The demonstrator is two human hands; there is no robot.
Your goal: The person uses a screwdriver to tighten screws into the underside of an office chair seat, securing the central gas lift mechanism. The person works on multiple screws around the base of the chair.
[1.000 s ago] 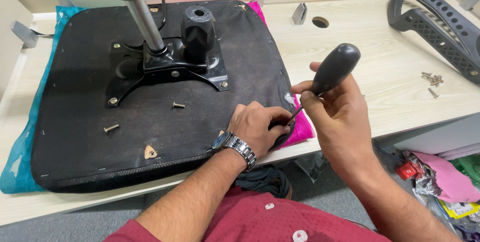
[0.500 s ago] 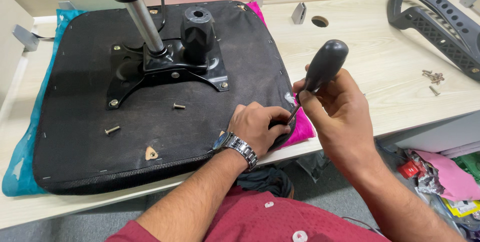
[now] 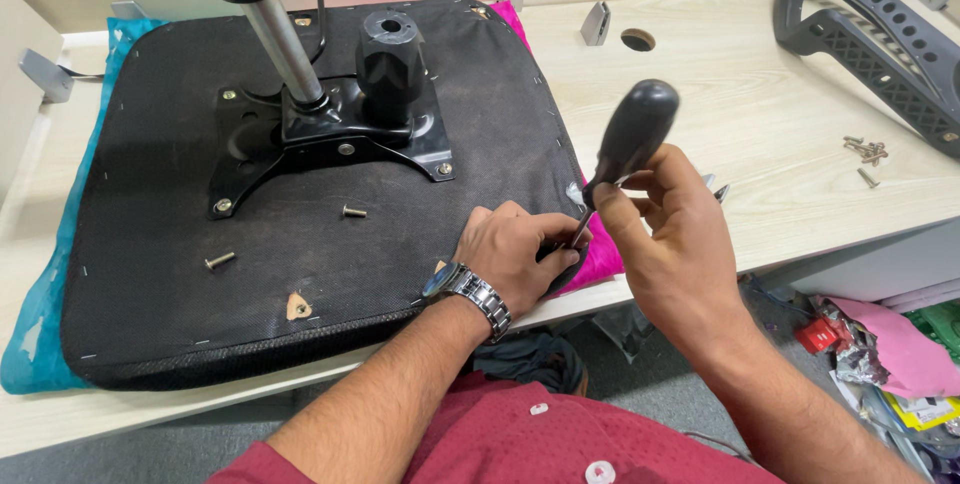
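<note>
An upturned office chair seat with a black fabric underside lies on the light wooden table. A black metal mechanism plate with a steel gas column is bolted to it. My right hand grips a screwdriver with a black handle, its tip down at the seat's right edge. My left hand, a metal watch on the wrist, presses on that same edge beside the tip. Two loose bolts lie on the fabric.
A grey plastic armrest lies at the table's far right, with a small pile of screws near it. A round cable hole and a metal bracket sit behind. Pink and teal fabric peeks under the seat. Wrappers and pink material lie on the floor at right.
The screwdriver handle has tilted slightly upright and my right hand has shifted its grip a little; my left hand stays on the seat's edge.
</note>
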